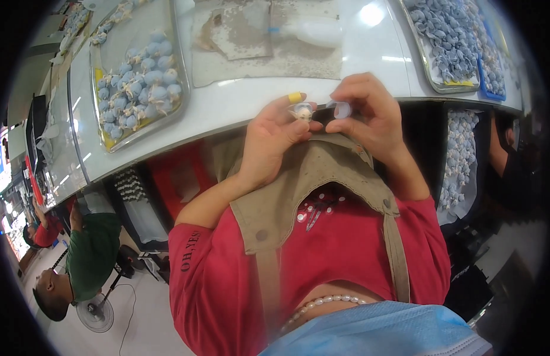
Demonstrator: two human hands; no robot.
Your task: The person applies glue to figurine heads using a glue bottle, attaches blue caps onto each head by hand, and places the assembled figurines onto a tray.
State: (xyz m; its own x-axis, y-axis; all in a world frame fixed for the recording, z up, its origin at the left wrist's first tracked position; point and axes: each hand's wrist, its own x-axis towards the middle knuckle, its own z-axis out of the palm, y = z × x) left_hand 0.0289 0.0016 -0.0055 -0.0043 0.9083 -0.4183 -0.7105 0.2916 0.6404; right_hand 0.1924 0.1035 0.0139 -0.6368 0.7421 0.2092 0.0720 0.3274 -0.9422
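My left hand (pixel 269 127) grips a small doll head (pixel 303 114) between thumb and fingers, just past the near table edge. The head is pale, with pointed ears and some grey-blue on top. Yellow tape (pixel 295 97) wraps one of that hand's fingers. Beside it, my right hand (pixel 374 113) pinches a pale lavender-blue, curved, hollow piece (pixel 343 109) between thumb and fingers. A small gap separates this piece from the head.
On the left of the white table (pixel 227 107), a clear tray (pixel 183 101) holds several blue-topped doll heads. Blue-grey pieces fill another tray (pixel 432 77) at right, beside a blue tray (pixel 494 95). A stained board (pixel 245 65) lies ahead. A co-worker in green (pixel 94 255) sits at left.
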